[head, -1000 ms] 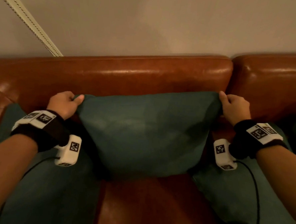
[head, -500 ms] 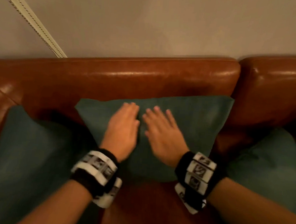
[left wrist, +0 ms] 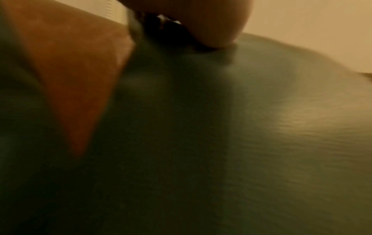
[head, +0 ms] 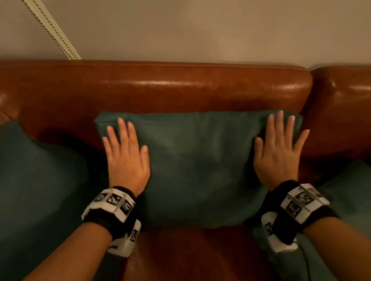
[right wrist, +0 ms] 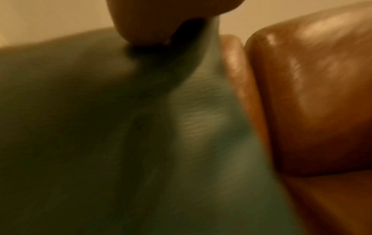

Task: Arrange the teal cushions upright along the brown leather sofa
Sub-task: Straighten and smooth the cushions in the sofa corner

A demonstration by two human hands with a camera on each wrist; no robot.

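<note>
A teal cushion stands upright against the backrest of the brown leather sofa, in the middle of the head view. My left hand lies flat on its left part, fingers straight. My right hand lies flat on its right part, fingers spread near the top corner. Both wrist views are blurred and show teal fabric close up under each palm. A second teal cushion leans at the left, a third at the right.
The bare leather seat shows below the middle cushion. A pale wall rises behind the sofa, with a ribbed white strip slanting across it at the upper left. A second backrest section begins at the right.
A second ago both hands pinched the cushion's top corners. They let go and pressed flat at its centre, then slid apart to its left and right sides.
</note>
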